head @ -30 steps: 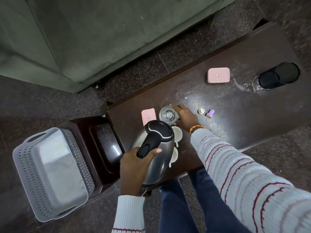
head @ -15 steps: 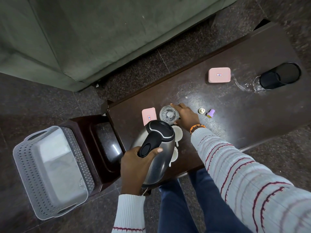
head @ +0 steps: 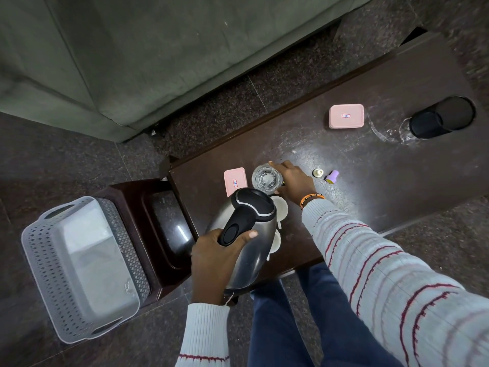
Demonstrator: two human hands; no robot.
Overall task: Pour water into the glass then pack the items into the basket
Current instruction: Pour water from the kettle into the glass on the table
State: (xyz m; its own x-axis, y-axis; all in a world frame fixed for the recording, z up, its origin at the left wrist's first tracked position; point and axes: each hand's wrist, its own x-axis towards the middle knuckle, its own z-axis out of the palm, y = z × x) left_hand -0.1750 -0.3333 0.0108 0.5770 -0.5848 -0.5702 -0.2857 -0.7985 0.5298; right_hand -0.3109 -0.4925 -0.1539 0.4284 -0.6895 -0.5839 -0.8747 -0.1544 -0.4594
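The kettle (head: 246,239) is gripped by its handle in the left hand (head: 214,263) and tilted, its long axis and spout pointed toward 1 o'clock at the glass (head: 266,178), which is steadied by the right hand (head: 293,181) on the bench (head: 370,165). Pouring seems underway; the basket (head: 79,268), at 9 o'clock, holds nothing yet.

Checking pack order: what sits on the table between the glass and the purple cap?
In the head view, the right hand holding the glass, then a small white cap just short of the purple cap.
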